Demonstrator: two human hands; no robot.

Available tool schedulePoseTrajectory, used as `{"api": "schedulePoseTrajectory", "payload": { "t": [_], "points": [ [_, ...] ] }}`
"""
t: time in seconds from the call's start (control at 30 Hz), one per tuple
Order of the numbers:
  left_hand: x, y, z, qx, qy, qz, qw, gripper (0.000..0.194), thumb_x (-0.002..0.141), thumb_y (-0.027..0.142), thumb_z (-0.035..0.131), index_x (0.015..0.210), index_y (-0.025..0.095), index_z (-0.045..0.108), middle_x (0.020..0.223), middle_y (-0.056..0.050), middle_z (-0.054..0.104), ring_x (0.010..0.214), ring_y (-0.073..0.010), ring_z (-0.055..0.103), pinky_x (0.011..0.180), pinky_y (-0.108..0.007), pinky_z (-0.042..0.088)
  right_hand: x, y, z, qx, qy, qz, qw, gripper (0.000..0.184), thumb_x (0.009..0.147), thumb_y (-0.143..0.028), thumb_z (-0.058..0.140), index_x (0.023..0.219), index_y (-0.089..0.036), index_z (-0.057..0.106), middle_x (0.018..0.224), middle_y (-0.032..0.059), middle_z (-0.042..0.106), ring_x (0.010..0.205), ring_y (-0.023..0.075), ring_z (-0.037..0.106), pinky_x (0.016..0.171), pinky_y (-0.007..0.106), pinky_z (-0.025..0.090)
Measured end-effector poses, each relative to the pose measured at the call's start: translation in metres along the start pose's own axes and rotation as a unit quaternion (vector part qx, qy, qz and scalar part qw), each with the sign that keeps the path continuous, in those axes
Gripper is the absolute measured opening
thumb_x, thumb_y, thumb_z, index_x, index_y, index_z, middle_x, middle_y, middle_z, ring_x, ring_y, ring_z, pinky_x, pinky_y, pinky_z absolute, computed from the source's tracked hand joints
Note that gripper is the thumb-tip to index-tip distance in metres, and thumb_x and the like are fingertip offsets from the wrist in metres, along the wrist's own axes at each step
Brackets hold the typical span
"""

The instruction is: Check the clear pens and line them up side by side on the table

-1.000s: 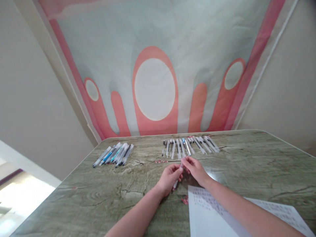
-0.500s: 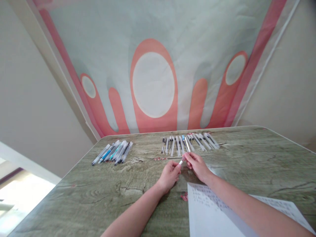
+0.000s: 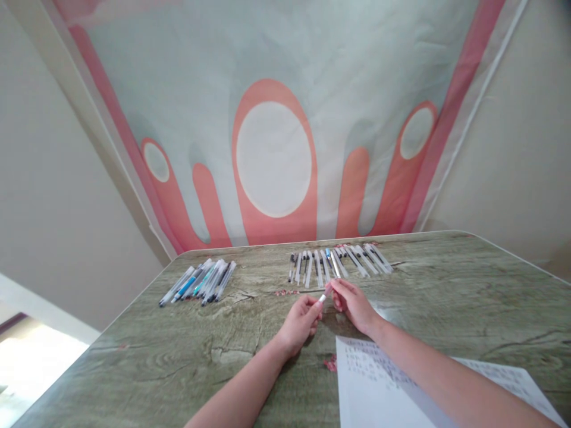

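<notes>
Between my two hands, over the middle of the table, is a pale pen (image 3: 324, 295) with a pinkish end. My left hand (image 3: 301, 324) is closed round its lower part, fingers pinched. At the upper, pinkish end, my right hand (image 3: 354, 304) pinches with thumb and fingertips. Most of the pen is hidden by the fingers. Just beyond my right hand lies a row of pens (image 3: 362, 261), side by side, mostly clear with dark parts, plus one blue-topped pen. Off to the left is a loose pile of pens (image 3: 198, 282), clear, blue and teal.
A sheet of paper with handwriting (image 3: 363, 386) lies under my right forearm at the near right. The wood-patterned table (image 3: 156, 362) ends at a wall with a pink and grey hanging (image 3: 274, 232). Bright floor (image 3: 40, 362) shows beyond the table's left edge.
My hands have turned the pen and drawn slightly apart, so its white part now shows between them. The pile and the row lie as before; the view has shifted a little.
</notes>
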State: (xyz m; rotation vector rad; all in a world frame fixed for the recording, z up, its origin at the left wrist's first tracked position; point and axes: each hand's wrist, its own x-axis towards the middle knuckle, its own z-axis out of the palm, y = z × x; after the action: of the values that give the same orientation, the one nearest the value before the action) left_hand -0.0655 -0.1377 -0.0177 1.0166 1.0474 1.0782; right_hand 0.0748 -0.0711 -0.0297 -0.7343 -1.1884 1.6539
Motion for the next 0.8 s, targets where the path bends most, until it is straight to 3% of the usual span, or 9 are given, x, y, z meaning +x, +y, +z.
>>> {"api": "schedulePoseTrajectory", "payload": {
  "t": [0.27,0.57,0.8],
  "points": [
    [-0.0011,-0.0001,0.0055,0.041,0.022,0.029,0.999,0.031,0.075,0.045,0.051,0.081,0.018,0.039,0.056,0.009,0.043,0.033,-0.0004,0.025,0.033,-0.018,0.014,0.0049,0.0002,-0.0037,0.071,0.063,0.009,0.995,0.028,0.071,-0.041,0.061,0.061,-0.016,0.054,0.051,-0.0049,0.043,0.041,0.0043,0.032,0.037,0.018,0.025],
    [0.0005,-0.0009,0.003,0.056,0.046,0.009,0.997,0.033,0.072,0.046,0.054,0.079,0.017,0.04,0.052,0.009,0.043,0.033,-0.0006,0.025,0.034,-0.018,0.015,0.0069,0.0024,-0.007,0.028,0.064,-0.023,0.997,0.029,0.071,-0.04,0.061,0.059,-0.016,0.051,0.051,-0.0041,0.047,0.041,0.0043,0.033,0.038,0.019,0.023],
    [0.0007,-0.0006,-0.002,0.013,0.012,-0.016,1.0,0.034,0.072,0.047,0.053,0.08,0.018,0.038,0.057,0.009,0.043,0.033,0.0003,0.022,0.032,-0.017,0.011,0.0064,0.0037,-0.0085,0.005,0.059,-0.021,0.998,0.028,0.072,-0.041,0.06,0.061,-0.017,0.052,0.052,-0.0033,0.049,0.041,0.0049,0.033,0.039,0.021,0.02]
  ]
}}
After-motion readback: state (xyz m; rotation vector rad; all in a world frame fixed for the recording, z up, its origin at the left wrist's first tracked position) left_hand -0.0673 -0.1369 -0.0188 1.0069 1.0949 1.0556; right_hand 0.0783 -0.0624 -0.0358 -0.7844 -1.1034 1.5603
